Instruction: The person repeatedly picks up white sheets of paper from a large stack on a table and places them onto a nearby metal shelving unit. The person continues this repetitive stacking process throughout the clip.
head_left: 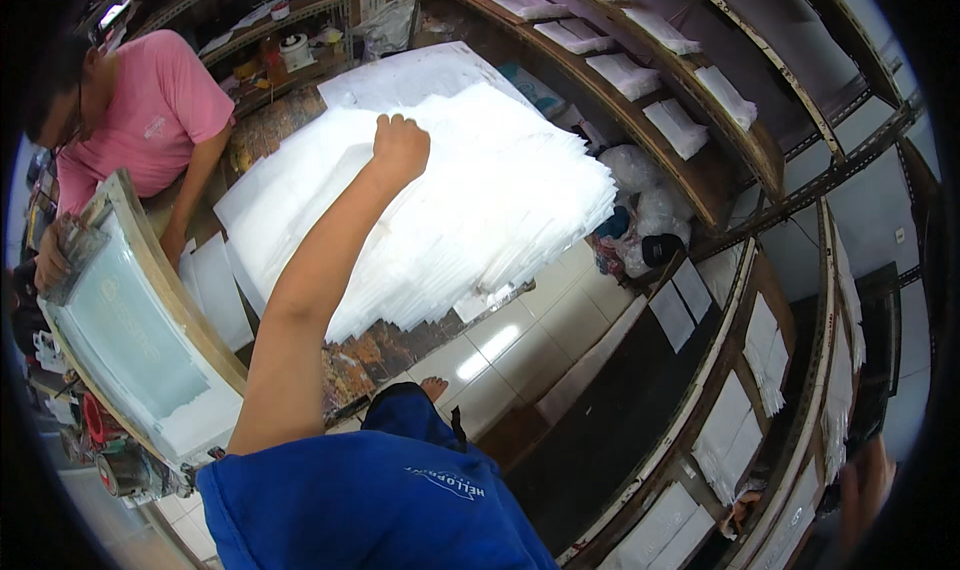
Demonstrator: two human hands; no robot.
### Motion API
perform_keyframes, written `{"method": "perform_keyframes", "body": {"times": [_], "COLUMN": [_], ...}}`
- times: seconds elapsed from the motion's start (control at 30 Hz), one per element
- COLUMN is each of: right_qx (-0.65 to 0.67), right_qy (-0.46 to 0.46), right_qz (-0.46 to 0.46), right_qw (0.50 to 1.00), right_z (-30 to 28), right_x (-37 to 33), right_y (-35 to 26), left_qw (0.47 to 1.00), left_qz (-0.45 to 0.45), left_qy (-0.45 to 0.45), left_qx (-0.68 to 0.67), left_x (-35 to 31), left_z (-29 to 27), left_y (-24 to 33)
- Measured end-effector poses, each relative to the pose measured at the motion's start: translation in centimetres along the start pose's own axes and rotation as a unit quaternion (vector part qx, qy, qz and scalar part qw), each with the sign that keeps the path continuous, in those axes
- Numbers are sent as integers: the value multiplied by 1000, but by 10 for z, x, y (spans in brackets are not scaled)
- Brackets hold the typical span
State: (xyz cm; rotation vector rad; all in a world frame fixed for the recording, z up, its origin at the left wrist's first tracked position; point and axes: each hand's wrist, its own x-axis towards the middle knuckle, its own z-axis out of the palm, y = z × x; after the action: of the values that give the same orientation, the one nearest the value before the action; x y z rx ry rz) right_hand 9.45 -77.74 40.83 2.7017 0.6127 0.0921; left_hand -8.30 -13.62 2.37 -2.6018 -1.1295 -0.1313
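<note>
Over the big fanned stack of thin white sheets, my left arm reaches out. My left hand is closed in a fist on top of the stack, knuckles up; whatever its fingers grip is hidden. At the lower right, what appears to be my right hand shows as a few dark fingertips beside white sheets on a rack board. Blurred skin at the right edge looks like the forearm. The rack hides most of this hand, so its grip does not show.
A person in a pink shirt works at the left beside a tilted printing screen. Shelves with white packets run along the upper right. A slatted rack stands at the right. Clear plastic bags lie below the shelves.
</note>
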Motion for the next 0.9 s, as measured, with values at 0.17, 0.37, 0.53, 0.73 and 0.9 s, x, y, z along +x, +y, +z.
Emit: {"method": "perform_keyframes", "body": {"times": [0.17, 0.37, 0.53, 0.73, 0.9], "right_qx": [84, 352, 540, 525, 437], "right_qy": [2, -133, -53, 25, 83], "right_qz": [-207, -379, -353, -120, 11], "right_qw": [975, 845, 762, 842, 896], "right_z": [-6, 36, 68, 70, 32], "right_x": [70, 104, 95, 40, -90], "right_y": [-179, -275, -280, -209, -63], "left_qw": [998, 885, 770, 665, 391], "left_qz": [5, 122, 288, 415, 423], "left_qy": [56, 353, 370, 348, 503], "left_qx": [-29, -278, -433, -515, -644], "left_x": [-8, -62, -119, -175, -221], "left_z": [-10, -124, -192, -226, -276], "left_y": [-19, 49, 147, 214, 257]}}
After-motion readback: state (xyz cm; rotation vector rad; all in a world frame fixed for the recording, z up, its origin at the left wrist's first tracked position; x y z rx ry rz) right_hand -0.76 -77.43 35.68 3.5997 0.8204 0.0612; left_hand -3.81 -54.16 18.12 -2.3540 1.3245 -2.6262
